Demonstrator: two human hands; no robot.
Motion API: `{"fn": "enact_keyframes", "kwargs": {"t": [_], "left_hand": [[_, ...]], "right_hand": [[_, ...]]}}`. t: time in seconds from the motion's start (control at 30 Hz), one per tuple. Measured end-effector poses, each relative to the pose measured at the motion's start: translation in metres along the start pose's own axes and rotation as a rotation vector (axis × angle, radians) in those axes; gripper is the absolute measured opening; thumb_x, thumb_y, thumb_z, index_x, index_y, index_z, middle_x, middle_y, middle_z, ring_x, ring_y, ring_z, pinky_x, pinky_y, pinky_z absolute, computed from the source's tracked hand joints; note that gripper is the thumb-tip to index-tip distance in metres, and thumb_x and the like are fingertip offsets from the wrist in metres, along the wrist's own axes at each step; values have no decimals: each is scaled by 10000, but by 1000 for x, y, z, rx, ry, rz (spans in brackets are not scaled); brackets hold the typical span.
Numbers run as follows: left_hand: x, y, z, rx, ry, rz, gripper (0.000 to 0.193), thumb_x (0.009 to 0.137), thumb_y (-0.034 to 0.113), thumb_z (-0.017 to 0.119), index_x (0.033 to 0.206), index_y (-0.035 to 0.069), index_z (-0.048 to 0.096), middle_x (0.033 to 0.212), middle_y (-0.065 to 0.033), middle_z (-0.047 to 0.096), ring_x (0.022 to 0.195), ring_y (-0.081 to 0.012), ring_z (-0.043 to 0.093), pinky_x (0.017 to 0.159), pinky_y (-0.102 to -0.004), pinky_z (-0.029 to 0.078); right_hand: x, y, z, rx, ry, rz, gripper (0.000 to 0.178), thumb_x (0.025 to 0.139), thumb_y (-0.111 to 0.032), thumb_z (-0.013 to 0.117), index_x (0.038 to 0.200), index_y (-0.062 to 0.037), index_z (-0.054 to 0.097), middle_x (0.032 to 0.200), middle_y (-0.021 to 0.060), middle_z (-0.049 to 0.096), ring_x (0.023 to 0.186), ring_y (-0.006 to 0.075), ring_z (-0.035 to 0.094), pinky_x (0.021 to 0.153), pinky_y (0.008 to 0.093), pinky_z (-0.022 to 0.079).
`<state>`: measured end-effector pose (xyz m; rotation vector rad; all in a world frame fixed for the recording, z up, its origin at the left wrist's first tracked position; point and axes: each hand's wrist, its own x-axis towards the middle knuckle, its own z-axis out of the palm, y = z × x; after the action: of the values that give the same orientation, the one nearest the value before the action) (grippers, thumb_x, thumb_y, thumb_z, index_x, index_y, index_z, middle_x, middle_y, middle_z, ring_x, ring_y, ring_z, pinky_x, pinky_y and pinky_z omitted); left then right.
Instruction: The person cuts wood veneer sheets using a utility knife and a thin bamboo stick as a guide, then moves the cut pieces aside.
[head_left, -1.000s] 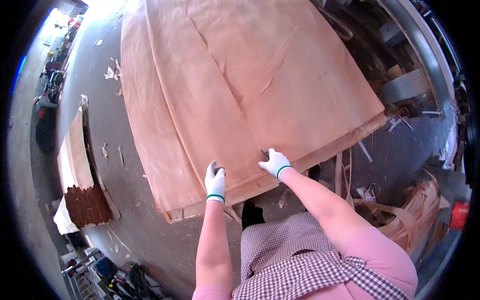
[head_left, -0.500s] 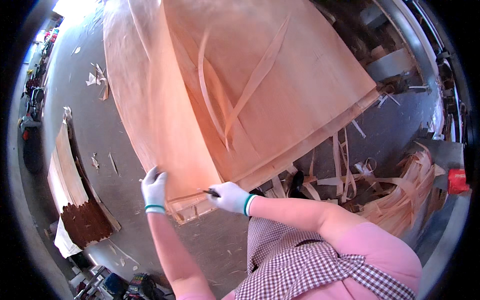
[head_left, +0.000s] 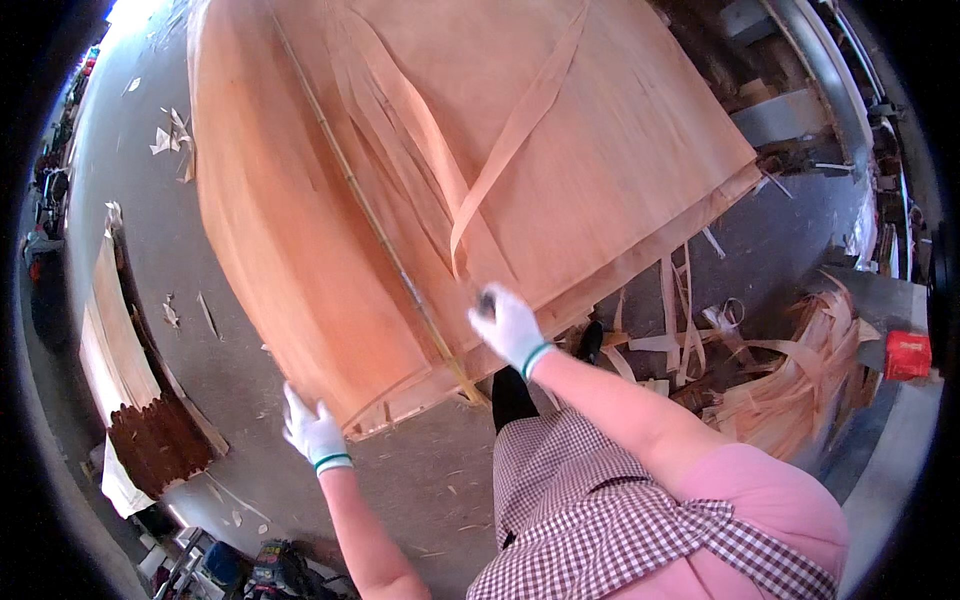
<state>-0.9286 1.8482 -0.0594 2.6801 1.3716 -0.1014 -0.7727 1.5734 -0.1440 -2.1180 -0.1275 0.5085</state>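
A stack of wide, thin wood veneer sheets (head_left: 620, 170) spreads out before me. My left hand (head_left: 314, 430), in a white glove, is at the stack's near left corner with its fingers apart; I cannot tell if it touches the edge. My right hand (head_left: 510, 325), also gloved, is closed around a small dark knife (head_left: 487, 302), blurred, above the near part of the sheets. Left of that hand, a long thin yellowish strip (head_left: 385, 240) runs lengthwise over the veneer. Loose veneer ribbons (head_left: 510, 150) lie on top, two meeting in a V.
Veneer scraps (head_left: 800, 380) are heaped on the floor at the right, by a red packet (head_left: 907, 355). A curved bundle of boards with a brown end (head_left: 165, 450) lies at the left. Small shavings (head_left: 175, 140) dot the grey floor.
The top sheet's left part has shifted, and the yellowish strip now shows. My right hand has moved up and right with the knife, while my left has dropped lower with fingers spread.
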Motion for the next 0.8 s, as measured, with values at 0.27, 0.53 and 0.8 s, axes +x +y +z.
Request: {"fn": "enact_keyframes", "kwargs": {"t": [0.27, 0.53, 0.8], "left_hand": [[-60, 133, 89, -499, -220, 885, 402, 724, -34, 557, 1116, 44, 599, 1182, -149, 587, 1156, -358, 511, 1000, -468, 388], [-108, 156, 145, -369, -474, 868, 560, 805, 140, 566, 1337, 55, 411, 1436, -137, 351, 1350, -335, 286, 1116, -490, 225], [-114, 152, 146, -345, -451, 891, 543, 792, 114, 560, 1319, 62, 440, 1437, -132, 346, 1354, -334, 276, 1120, -503, 206]], "right_hand": [[143, -12, -17, -76, 181, 311, 515, 739, -339, 734, 1062, 16, 549, 1028, 221, 641, 920, 380, 619, 821, 417, 486], [121, -4, -33, 270, 97, 152, 262, 789, -219, 704, 849, 26, 633, 734, 59, 641, 679, 163, 574, 649, 312, 457], [99, 23, -44, 475, 149, 328, 270, 786, -240, 752, 913, -50, 608, 710, -18, 570, 558, 61, 486, 511, 229, 404]]}}
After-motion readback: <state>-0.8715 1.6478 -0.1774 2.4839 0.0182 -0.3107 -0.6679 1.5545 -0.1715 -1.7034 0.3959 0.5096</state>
